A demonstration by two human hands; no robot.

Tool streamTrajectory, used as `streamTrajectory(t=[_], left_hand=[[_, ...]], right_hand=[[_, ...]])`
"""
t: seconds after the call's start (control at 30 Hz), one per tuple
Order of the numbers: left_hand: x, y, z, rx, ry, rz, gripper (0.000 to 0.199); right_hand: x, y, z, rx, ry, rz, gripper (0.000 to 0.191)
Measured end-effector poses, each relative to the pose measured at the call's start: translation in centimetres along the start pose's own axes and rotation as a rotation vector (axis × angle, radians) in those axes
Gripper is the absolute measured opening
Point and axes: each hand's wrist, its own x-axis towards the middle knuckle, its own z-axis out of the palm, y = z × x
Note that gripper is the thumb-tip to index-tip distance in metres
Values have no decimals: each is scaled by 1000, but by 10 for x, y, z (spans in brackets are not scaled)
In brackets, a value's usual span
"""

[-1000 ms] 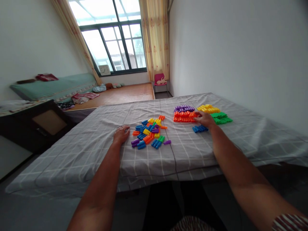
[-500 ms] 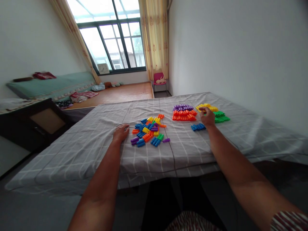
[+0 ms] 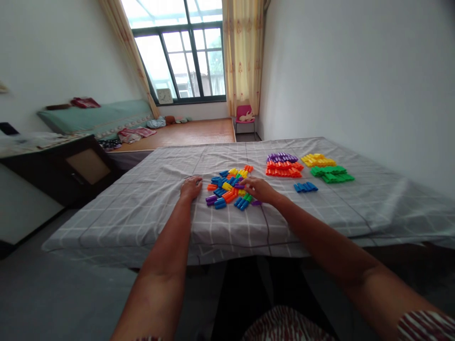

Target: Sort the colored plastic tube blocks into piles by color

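Far left of frame: dark cabinet. Just left of centre, left hand rests on the grey checked tabletop, loosely open, fingers slightly curled, no piece visible in it. Beside it, at centre, mixed pile of small plastic pieces: blue, orange, yellow, purple, green, lying at varied angles, some on top of others. Right hand is at the pile's right edge, thumb and fingers narrowed at a purple piece; cannot tell whether it is gripped. Change noted: right hand was over by the yellow group half a second ago; it is now back at the mixed pile, well apart from the single-colour groups. Right of centre: purple group, orange group just in front, then a short blue row nearer the viewer. Farther right: yellow group, with green group in front.
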Motion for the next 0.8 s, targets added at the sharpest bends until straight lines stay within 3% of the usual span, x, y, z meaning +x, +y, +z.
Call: streamTrajectory(t=[0.13,0.23,0.3,0.47,0.57,0.63,0.7,0.8], left_hand=[[0,-2,0,-8,0,19,35],[1,-1,1,-6,3,11,35],[1,-1,1,-5,2,4,35],[2,-1,1,-12,-3,32,34],[3,-3,1,-11,6,43,34],[4,-4,1,-11,10,46,34],[5,-5,2,-9,10,49,34],[6,-5,2,0,6,49,34]], right_hand=[[-3,-14,3,47,-265,-191,37],[-6,-18,0,54,-333,-237,43],[-5,-21,2,48,-287,-182,38],[-1,-20,9,191,25,62,40],[-7,3,-4,262,178,282,32],[-18,26,-20,108,262,404,30],[-32,51,-36,-101,265,485,27],[-52,77,-54,-234,161,547,24]])
